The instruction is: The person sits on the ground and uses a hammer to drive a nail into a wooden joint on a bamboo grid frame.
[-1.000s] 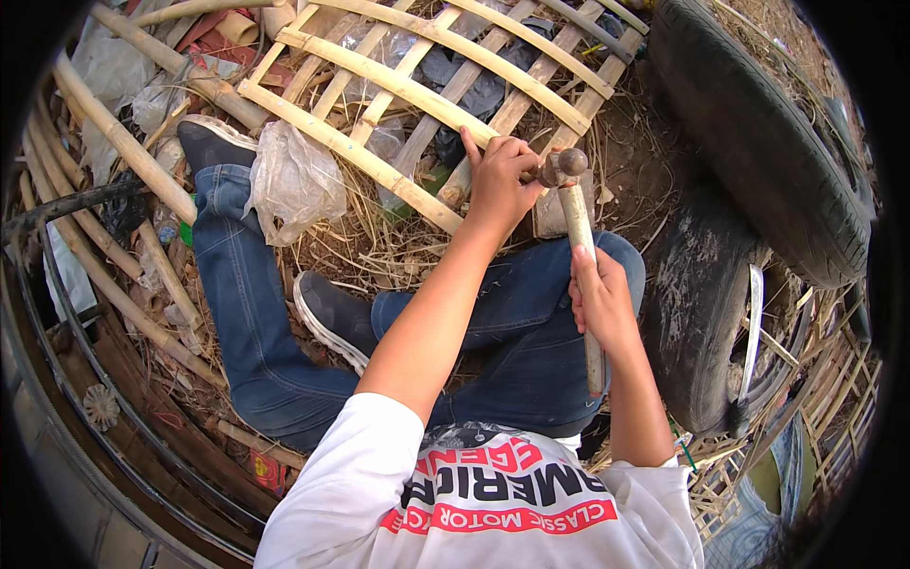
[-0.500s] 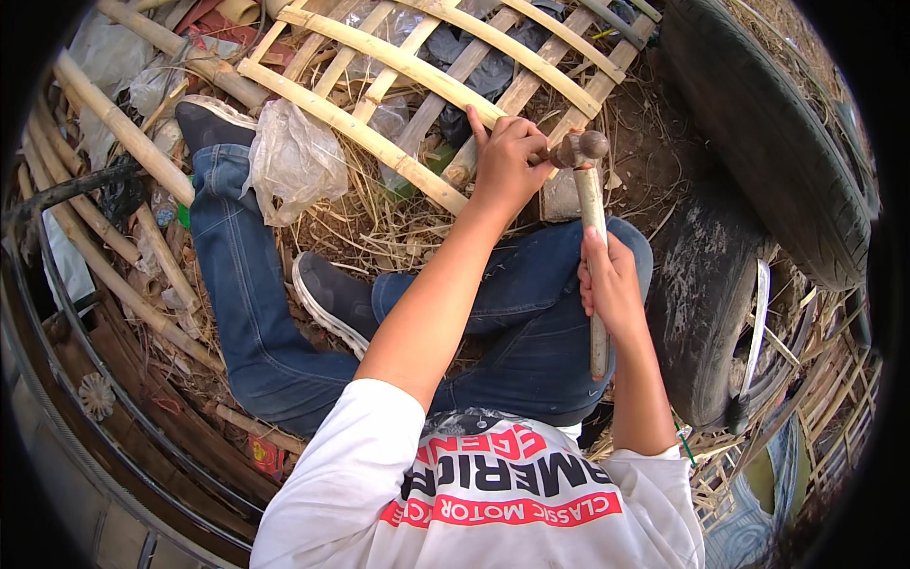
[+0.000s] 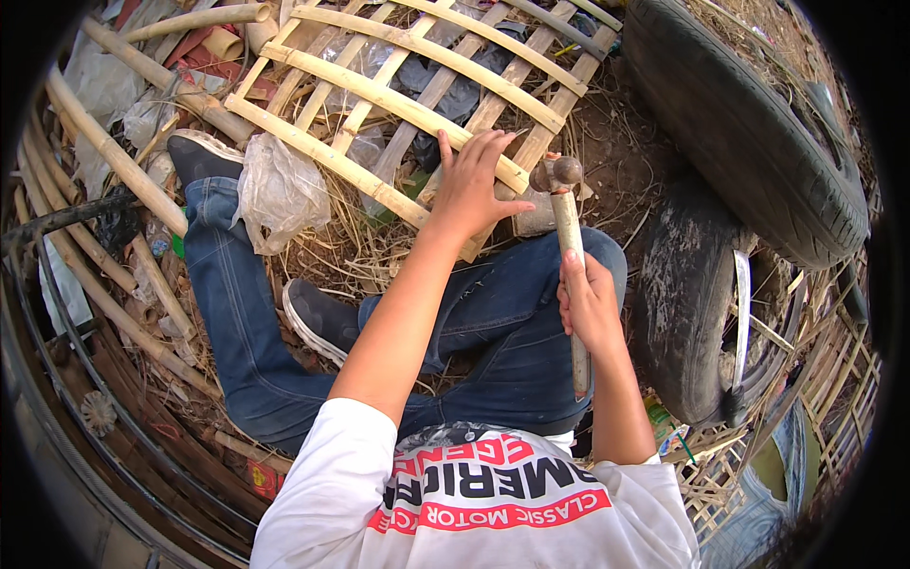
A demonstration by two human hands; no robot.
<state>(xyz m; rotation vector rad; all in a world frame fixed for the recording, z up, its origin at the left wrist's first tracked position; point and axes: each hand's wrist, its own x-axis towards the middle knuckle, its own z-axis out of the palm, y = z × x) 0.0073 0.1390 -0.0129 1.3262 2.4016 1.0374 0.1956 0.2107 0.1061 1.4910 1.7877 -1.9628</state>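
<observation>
My left hand (image 3: 466, 188) lies with its fingers spread on the near corner of a bamboo lattice (image 3: 409, 111), a panel of pale split strips crossing one another. Gripped by the wooden handle, a ball-peen hammer (image 3: 569, 228) is held upright in my right hand (image 3: 590, 302), its rusty rounded head up beside the lattice's corner. Below that corner, partly covered by the lattice and the hammer, sits a grey block (image 3: 533, 216). Whether the hammer head touches the lattice, I cannot tell.
Two worn tyres, one leaning (image 3: 749, 133) and one lower (image 3: 687, 303), stand at the right with a curved blade (image 3: 742, 322). Bamboo poles (image 3: 123, 171) and a metal frame (image 3: 71, 313) lie at the left. A crumpled plastic bag (image 3: 280, 194) rests by my shoe (image 3: 320, 322).
My left hand has opened from a closed grip beside the hammer head and now spreads over the lattice edge. The right hand keeps its hold on the hammer. The whole view has shifted slightly.
</observation>
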